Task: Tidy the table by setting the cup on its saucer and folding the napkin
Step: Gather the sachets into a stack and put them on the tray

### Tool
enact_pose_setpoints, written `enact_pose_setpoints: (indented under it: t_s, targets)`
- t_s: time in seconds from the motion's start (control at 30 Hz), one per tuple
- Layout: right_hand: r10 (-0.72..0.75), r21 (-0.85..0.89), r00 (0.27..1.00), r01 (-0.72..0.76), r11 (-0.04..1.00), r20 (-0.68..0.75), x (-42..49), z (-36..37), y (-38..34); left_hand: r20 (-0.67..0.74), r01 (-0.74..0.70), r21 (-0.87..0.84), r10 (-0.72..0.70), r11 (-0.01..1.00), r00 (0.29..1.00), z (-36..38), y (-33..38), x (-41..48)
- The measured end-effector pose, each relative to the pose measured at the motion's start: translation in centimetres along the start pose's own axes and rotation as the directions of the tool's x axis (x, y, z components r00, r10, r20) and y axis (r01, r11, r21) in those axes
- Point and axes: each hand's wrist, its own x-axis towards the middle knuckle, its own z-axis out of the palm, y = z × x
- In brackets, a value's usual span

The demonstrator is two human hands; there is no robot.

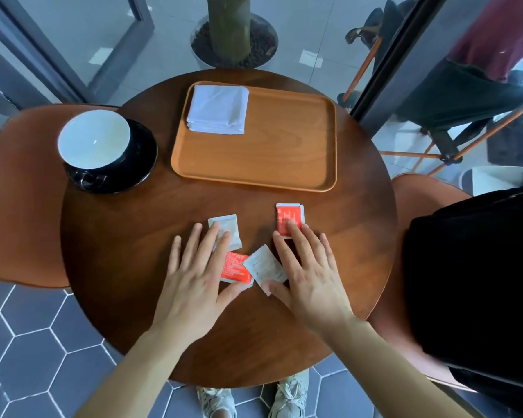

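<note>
Head view, looking down on a round wooden table (127, 236). We see the cup (94, 140), white inside, standing upright on its black saucer (144, 152) at the table's far left. The napkin (218, 110), white and folded into a square, lies in the far left corner of an orange-brown tray (284, 146) at the far middle of the table. Both hands lie flat on the near half of the table, fingers straight and spread, gripping nothing. We note that the left hand (194, 282) rests its fingertips on the far white packet (232, 229), while its thumb touches the near edge of the near red packet (236, 268). The right hand (311, 282) lays its fingertips on the far red packet (287, 217), and its thumb presses the near corner of the near white packet (264, 267), which lies tilted between the two hands and overlaps the near red packet. A black bag (471, 282) sits on the chair to the right, and a pair of pale shoes (290, 396) shows below the table's near edge.
</note>
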Motion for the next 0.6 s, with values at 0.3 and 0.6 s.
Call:
enact_pose_setpoints:
  t_s: [0.3, 0.6]
  targets:
    - [0.093, 0.111, 0.993, -0.085, 0.990, -0.068, 0.5, -0.6, 1.3, -0.093, 0.075, -0.123, -0.087, 0.990, 0.992, 0.1, -1.5, -1.4]
    - [-0.034, 0.256, 0.995, 0.058, 0.965, -0.097, 1.1, 0.3, -0.9, -0.118, 0.048, -0.119, -0.062, 0.992, 0.991, 0.3, 0.2, -0.4]
